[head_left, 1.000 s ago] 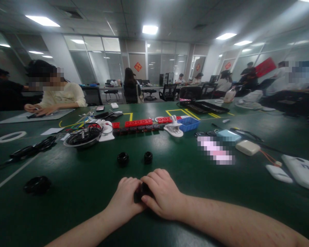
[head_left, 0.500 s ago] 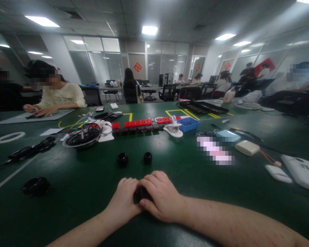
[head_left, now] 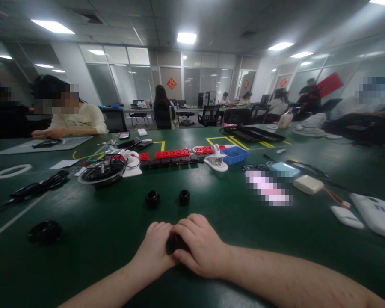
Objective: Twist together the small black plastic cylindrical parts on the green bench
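Note:
My left hand and my right hand rest together low over the near middle of the table, fingers curled and thumbs close to each other. Between them is a dark thing, mostly covered by my fingers, so its kind cannot be made out. Just beyond my hands sit two small black ring-shaped pieces, a left one and a right one, both apart from my fingers. A larger shiny black ring-shaped piece lies off to the left.
Across the green table stand a bowl of black parts, a red-and-black strip, a white clip and a blue bin. A white power bank-like box lies right. A co-worker sits at far left.
My hands stay almost still around the dark thing. The co-worker at the left has drawn their hands together off the mat; in the background, a red sheet has shifted.

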Demonstrator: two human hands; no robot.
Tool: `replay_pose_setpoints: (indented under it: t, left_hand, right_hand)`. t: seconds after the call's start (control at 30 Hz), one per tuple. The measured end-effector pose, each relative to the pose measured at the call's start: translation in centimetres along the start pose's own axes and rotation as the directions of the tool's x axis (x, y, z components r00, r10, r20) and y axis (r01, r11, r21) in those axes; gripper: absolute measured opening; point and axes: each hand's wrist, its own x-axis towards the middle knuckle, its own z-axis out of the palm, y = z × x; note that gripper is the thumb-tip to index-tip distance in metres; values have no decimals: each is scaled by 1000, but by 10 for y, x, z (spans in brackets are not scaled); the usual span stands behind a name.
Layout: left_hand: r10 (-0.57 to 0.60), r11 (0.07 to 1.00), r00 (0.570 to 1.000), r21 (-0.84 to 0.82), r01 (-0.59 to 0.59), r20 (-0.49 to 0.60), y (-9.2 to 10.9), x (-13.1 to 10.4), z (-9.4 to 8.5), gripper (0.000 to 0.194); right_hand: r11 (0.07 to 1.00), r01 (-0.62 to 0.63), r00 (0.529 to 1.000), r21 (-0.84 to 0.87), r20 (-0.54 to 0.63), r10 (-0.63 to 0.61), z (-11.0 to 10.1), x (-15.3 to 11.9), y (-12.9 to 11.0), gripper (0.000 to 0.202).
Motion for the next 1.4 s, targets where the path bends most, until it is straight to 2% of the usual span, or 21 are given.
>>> replay_pose_setpoints:
  t: [0.33,1.03,1.23,1.4]
  left_hand:
    - [-18,998,1000,66,18,-1,3,0,-1,10]
    - [24,999,1000,24,-23,-19,0,-2,-1,12]
    - [5,1000,1000,12,-4,-20,-1,-2,-1,14]
    - [-26,1000,999,-16,25,-30,-3,-1,1,13]
  right_hand:
    - [1000,-13,1000,4,3,13,2,2,3,25]
    - [999,-34,999,-23,25,35,-6,3,1,28]
    - [998,42,999,-39,24,-41,-6,3,-1,40]
    - [990,116,993,-81,47,-112,-5,4,-3,41]
